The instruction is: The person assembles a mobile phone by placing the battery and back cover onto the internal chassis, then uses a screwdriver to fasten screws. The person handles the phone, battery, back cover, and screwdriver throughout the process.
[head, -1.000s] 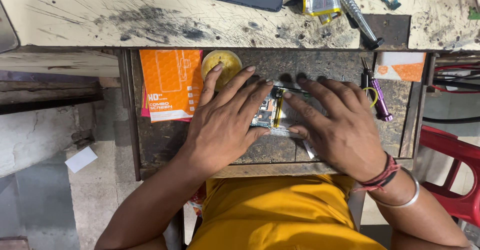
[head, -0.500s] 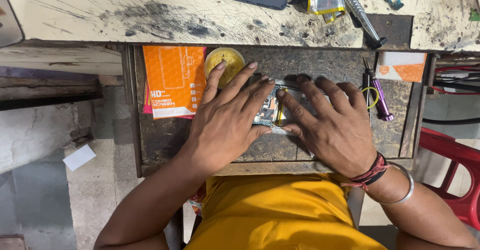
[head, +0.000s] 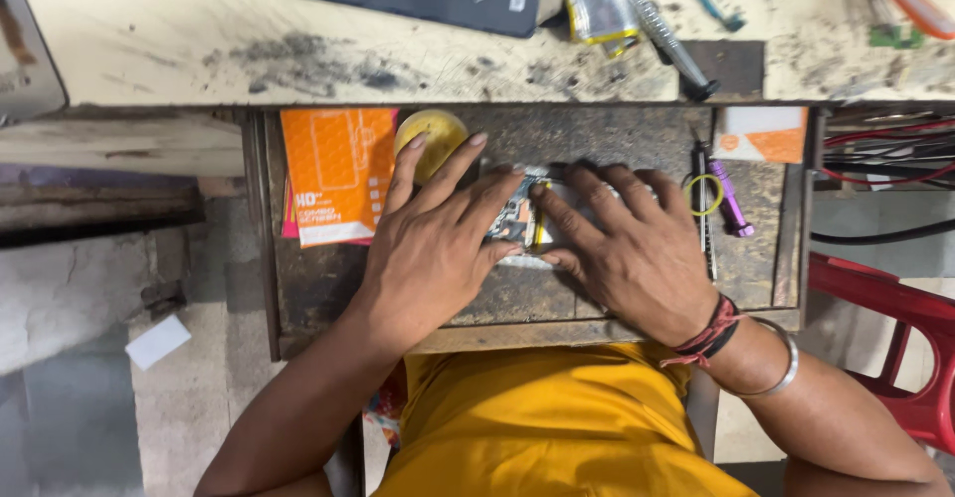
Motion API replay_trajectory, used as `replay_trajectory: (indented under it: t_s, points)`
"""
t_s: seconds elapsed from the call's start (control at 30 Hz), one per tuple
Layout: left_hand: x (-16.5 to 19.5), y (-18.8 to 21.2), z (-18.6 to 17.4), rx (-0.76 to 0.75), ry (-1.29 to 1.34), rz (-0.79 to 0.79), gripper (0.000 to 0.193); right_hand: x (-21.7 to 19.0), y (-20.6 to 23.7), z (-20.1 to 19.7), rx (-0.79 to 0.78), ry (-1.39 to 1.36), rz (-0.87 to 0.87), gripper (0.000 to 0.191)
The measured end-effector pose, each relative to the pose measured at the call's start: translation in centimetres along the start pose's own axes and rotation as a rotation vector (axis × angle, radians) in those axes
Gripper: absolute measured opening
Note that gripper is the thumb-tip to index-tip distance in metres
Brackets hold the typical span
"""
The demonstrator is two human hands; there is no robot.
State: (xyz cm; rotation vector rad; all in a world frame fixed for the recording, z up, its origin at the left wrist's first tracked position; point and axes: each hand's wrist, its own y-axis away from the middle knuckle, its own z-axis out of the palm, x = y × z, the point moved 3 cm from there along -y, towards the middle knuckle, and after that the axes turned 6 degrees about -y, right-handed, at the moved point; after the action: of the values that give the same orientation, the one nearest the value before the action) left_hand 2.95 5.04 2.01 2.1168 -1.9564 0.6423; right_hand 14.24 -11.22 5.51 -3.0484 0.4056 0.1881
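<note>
Both hands have slid a little to the left in the open wooden drawer (head: pixel 298 298) since a moment ago, and they sit closer together now. Left hand (head: pixel 430 248) and right hand (head: pixel 637 253) lie flat with fingers spread, pressing on a small phone part (head: pixel 517 220) in the middle of the drawer. Nearby lie an orange box (head: pixel 336 174), a yellow round tin (head: pixel 438 131) and a purple tool (head: pixel 731 198).

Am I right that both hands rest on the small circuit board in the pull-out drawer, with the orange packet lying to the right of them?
Not quite. In the head view the orange packet lies left of the hands, beside the yellow round tin. The rest holds: left hand and right hand rest on the small circuit board in the drawer.
</note>
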Motion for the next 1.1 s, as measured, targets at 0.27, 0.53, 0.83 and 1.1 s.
replay_trajectory:
  t_s: [0.27,0.53,0.83,1.1]
  points:
    - [-0.18,-0.01,0.21,0.009,-0.041,-0.019,0.062,-0.02,-0.12,0.32,0.051,-0.072,-0.019,0.059]
    - [-0.19,0.25,0.52,0.009,-0.047,-0.021,0.062,-0.09,-0.13,0.47,0.061,-0.09,0.002,0.056]
    - [0.02,-0.15,-0.09,0.003,-0.015,-0.029,0.064,0.12,0.05,0.49,0.06,-0.087,-0.021,0.056]
    - [0.1,0.08,-0.08,0.038,-0.011,-0.011,0.063,0.39,0.24,0.63,0.051,-0.091,-0.021,0.052]
